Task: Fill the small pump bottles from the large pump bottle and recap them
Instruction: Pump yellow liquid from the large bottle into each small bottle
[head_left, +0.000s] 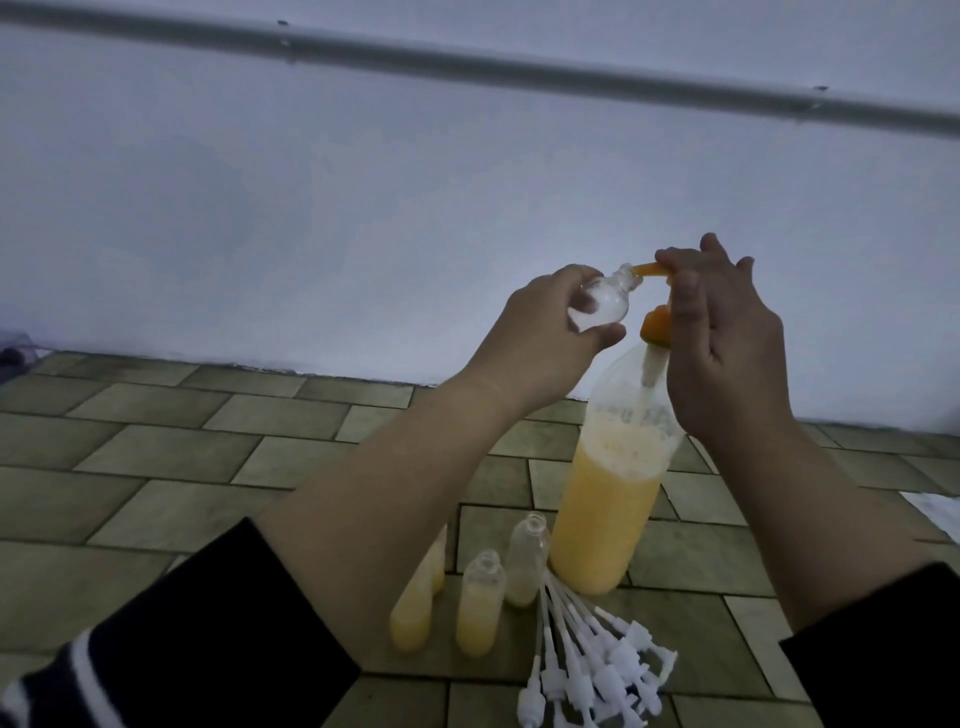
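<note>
A large clear pump bottle (605, 509), about half full of yellow liquid, stands on the tiled floor. Its orange pump head (655, 328) sticks up, and the orange spout (649, 270) points left. My right hand (727, 338) rests on top of the pump head. My left hand (545, 327) holds a small clear empty bottle (240, 306) tilted, its open mouth at the spout tip. On the floor stand small uncapped bottles: one nearly full (413, 613), one part full (480, 608), one almost empty (524, 561). Another lies partly hidden behind my left forearm.
A bunch of several white pump caps with long dip tubes (587, 654) lies on the floor in front of the large bottle. A pale wall (363, 182) rises right behind the work area, with a grey pipe (467, 65) along it.
</note>
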